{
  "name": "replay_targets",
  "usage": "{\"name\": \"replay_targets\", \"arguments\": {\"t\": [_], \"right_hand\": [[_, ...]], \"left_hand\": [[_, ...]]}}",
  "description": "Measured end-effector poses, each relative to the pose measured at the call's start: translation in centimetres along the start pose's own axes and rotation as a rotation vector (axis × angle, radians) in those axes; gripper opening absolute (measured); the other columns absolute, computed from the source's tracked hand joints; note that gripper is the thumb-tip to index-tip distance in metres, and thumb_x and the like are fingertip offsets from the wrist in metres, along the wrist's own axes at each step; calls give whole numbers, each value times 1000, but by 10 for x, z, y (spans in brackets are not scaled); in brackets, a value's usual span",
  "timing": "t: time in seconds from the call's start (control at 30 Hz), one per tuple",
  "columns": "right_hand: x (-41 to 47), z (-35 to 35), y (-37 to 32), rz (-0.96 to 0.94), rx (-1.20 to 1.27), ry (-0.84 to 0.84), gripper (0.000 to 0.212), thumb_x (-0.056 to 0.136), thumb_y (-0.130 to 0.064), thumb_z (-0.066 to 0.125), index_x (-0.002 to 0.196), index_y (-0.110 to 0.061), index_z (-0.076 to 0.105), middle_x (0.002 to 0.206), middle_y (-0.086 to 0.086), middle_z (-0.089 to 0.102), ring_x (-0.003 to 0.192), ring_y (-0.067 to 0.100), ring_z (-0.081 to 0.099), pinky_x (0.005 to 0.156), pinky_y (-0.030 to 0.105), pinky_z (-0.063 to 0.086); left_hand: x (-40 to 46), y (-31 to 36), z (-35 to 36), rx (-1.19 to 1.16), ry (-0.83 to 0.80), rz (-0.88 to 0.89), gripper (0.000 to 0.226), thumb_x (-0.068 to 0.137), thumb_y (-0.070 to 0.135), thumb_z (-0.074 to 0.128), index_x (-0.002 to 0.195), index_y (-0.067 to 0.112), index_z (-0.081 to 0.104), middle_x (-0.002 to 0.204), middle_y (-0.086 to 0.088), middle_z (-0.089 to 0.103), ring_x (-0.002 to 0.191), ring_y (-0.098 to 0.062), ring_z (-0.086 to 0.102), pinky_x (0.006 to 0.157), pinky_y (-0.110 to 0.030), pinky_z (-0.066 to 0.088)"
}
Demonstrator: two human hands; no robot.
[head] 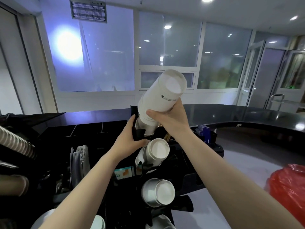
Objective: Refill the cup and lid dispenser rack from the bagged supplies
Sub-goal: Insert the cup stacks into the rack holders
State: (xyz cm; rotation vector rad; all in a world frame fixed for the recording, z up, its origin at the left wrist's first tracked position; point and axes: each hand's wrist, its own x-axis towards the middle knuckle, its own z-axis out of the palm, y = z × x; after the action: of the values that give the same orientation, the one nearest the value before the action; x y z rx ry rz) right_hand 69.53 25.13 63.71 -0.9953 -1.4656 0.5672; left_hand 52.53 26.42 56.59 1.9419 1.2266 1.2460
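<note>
A tall stack of white paper cups [162, 98] leans up and to the right, bottoms toward me, its lower end in the top slot of the black dispenser rack [179, 172]. My right hand [168, 120] grips the stack around its middle. My left hand [132, 134] holds the black bracket at the mouth of that slot, just left of the stack. Below it, a shorter white cup stack [154, 153] sits in the second slot and a silvery-sided stack [158, 193] in the third.
Ribbed brown cup stacks [16, 143] lie at the far left. Grey napkins [79, 158] stand in a rack compartment. A red plastic bag [288, 190] sits at the right edge. A dark curved counter [239, 114] runs behind the rack.
</note>
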Motion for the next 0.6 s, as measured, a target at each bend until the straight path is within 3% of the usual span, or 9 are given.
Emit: {"name": "replay_targets", "arguments": {"t": [0.07,0.17,0.3,0.43,0.5,0.6], "right_hand": [[-8,-6,-9,-52,-11,-10,80,57,-35,88,124,-25,47,113,-15,61,106,3,58,91,32,51],[-27,-15,-19,-86,41,-45,76,62,-25,89,127,-15,51,116,-3,64,110,11,60,93,38,52],[-59,-30,-22,-111,131,-89,60,65,-13,87,118,-9,60,111,2,69,106,12,64,89,37,54],[-89,-45,-10,-74,243,-197,57,67,-4,85,117,-10,59,107,-3,71,102,10,66,79,26,55],[-105,-53,-3,-44,316,-243,53,69,-15,83,116,-19,57,106,-9,71,103,7,65,78,21,54],[-127,-67,9,24,370,-254,50,76,-37,68,121,-28,48,115,-10,64,110,6,61,90,26,52]], "left_hand": [[-10,7,0,69,108,34,101,72,29,76,152,31,14,155,15,25,138,1,26,106,-18,26],[-28,23,3,48,203,105,97,74,30,72,151,33,14,149,28,22,133,14,22,98,-3,21],[-55,46,9,-60,192,203,90,74,21,68,150,26,20,149,18,36,136,5,31,108,-14,29],[-86,55,19,-71,168,239,70,79,20,69,142,27,38,138,16,51,130,-3,45,105,-19,37],[-103,55,28,-73,186,207,64,79,22,69,136,33,43,132,19,55,125,-2,49,102,-18,40],[-124,53,40,-61,196,161,63,76,29,70,130,47,43,126,25,57,121,-1,52,97,-16,42]]}}
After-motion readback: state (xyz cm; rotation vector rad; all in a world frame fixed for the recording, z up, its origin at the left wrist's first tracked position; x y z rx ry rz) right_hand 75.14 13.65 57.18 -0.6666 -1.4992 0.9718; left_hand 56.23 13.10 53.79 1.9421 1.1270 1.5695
